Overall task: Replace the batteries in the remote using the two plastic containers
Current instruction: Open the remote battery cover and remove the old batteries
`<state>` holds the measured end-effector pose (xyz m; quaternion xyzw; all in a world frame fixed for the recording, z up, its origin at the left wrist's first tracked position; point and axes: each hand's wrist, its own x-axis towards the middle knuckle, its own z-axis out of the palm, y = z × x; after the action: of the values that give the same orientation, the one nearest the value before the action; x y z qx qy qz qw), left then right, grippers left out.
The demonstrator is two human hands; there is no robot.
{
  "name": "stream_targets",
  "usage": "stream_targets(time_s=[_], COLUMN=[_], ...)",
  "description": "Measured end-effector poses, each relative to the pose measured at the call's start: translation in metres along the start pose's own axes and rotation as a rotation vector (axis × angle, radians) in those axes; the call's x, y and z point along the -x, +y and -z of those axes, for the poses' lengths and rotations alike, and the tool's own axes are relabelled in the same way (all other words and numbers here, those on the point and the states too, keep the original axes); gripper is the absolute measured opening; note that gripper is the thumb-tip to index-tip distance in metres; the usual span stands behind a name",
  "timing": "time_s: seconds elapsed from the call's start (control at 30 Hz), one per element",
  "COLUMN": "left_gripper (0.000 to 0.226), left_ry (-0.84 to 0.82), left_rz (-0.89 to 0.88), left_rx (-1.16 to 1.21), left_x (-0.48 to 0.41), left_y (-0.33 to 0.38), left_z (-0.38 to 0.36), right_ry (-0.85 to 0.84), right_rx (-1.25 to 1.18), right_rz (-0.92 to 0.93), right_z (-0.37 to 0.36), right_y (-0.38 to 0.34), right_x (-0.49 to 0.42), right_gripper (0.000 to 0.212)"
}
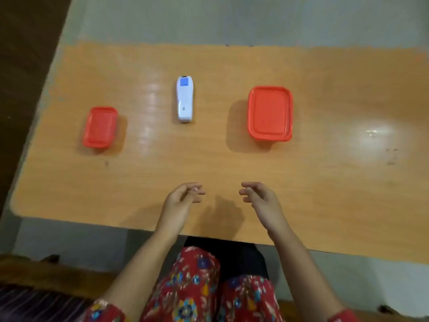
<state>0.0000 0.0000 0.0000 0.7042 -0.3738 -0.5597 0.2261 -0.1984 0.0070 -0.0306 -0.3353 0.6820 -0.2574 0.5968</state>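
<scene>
Left hand (180, 199): empty, fingers loosely curled, palm facing inward toward the other hand.
Right hand (260, 197): empty, fingers loosely curled, palm facing inward.
Forearms: bare, reaching forward, converging slightly.
Gap: hands near, not touching.

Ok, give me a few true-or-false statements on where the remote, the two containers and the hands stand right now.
1. The white plastic remote lies between the two containers. True.
2. The small red-lidded plastic container has its lid off. False: its lid is on.
3. The large red-lidded plastic container sits right of the remote. True.
4. The left hand holds the remote. False: it is empty, above the wooden table's near edge.
5. The right hand holds nothing. True.
</scene>
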Motion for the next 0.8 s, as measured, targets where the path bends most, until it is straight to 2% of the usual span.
stream_targets(time_s=[0.23,0.47,0.67,0.8], left_gripper=[0.018,0.021,0.021,0.021], left_ry=[0.033,0.053,0.085,0.123], left_rz=[-0.251,-0.437,-0.519,-0.595], left_rx=[0.096,0.166,0.223,0.270], left_x=[-0.028,0.000,0.036,0.035], left_y=[-0.047,-0.085,-0.122,-0.118], left_z=[-0.012,0.005,0.033,0.053], right_ry=[0.237,0.259,0.218,0.220], right_rx=[-0.152,-0.108,0.000,0.105], right_rz=[0.277,0.492,0.511,0.555], right_z=[-0.026,-0.047,-0.071,-0.087], right_y=[0.056,0.081,0.078,0.065], right_x=[-0.025,0.004,0.040,0.048], right_gripper=[0.019,0.018,0.020,0.018])
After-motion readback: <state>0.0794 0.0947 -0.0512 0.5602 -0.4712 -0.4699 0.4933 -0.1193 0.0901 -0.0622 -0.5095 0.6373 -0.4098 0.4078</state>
